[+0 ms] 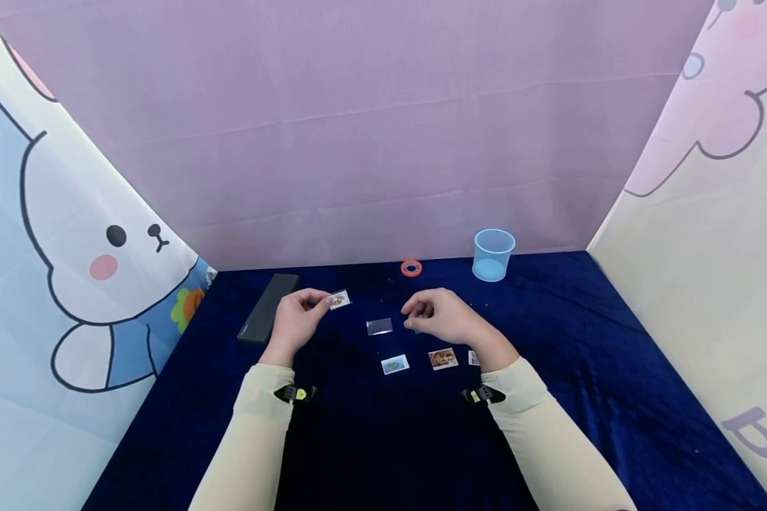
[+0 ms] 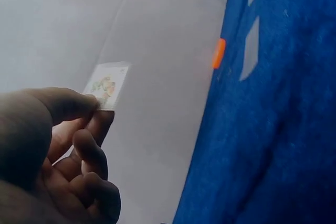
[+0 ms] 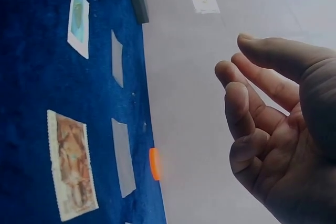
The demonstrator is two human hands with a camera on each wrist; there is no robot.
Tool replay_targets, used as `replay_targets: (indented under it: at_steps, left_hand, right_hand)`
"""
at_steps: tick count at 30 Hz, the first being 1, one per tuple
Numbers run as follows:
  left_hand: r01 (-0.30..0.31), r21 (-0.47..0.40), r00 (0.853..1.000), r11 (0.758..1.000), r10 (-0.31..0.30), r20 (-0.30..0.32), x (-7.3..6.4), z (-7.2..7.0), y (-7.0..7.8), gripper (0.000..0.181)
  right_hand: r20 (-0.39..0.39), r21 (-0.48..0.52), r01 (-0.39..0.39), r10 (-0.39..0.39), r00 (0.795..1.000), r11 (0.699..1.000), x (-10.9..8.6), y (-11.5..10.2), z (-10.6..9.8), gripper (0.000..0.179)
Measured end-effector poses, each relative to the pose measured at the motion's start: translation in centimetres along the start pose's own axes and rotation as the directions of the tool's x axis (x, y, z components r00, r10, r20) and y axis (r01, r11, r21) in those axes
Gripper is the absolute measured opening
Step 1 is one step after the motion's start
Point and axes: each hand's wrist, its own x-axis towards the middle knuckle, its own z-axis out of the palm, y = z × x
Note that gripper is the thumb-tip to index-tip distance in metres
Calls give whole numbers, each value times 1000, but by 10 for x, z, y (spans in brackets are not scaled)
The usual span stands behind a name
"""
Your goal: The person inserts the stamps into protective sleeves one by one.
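Note:
My left hand [image 1: 296, 323] pinches a small postage stamp in a clear sleeve [image 2: 109, 83] between thumb and forefinger, raised over the table. The other fingers of that hand are curled below it. My right hand [image 3: 270, 114] holds nothing; its fingers are loosely bent and the thumb stands apart from them. It hovers above a clear sleeve [image 3: 124, 158], mostly hidden by the hand in the head view. Another clear sleeve [image 1: 379, 326] lies between the hands. Nearer me lie a blue-green stamp [image 1: 395, 364] and a brown stamp [image 1: 443, 358]; a third stamp [image 1: 474, 358] is partly covered by my right wrist.
A dark flat case [image 1: 268, 309] lies left of my left hand on the blue velvet cloth [image 1: 371, 440]. At the back are an orange tape roll [image 1: 411, 268] and a translucent blue cup [image 1: 493, 254]. Fabric walls stand behind and on both sides.

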Motion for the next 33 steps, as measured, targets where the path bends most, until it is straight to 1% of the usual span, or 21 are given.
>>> replay_targets:
  at_steps: [3,9,17,20,23,29,33]
  left_hand:
    - [21,26,1000,999,-21,21,1,1,-7,17]
    - [46,49,998,998,-48,40,3,3,-21,16]
    - [71,90,994,993,-78,72,4,3,-31,15]
    - [91,117,991,989,-102,88,3,3,-32,14]
    - [116,125,986,985,-129,105,2,4,-34,13]
    - [166,129,975,978,-182,128,2,5,-41,13]
    - [187,131,968,974,-206,145,2,5,-44,12]
  right_hand:
    - [32,-12,-4,4,999,1000,1,2,3,13]
    - [63,-26,-17,18,998,1000,3,7,8,14]
    - [103,-44,-51,55,993,998,4,13,16,17]
    - [123,-77,-44,53,991,996,5,13,19,20]
    - [148,-116,-33,50,988,993,5,12,22,24]
    - [184,-132,-46,70,980,990,6,15,29,26]
    - [197,-146,-29,58,979,989,6,15,32,27]
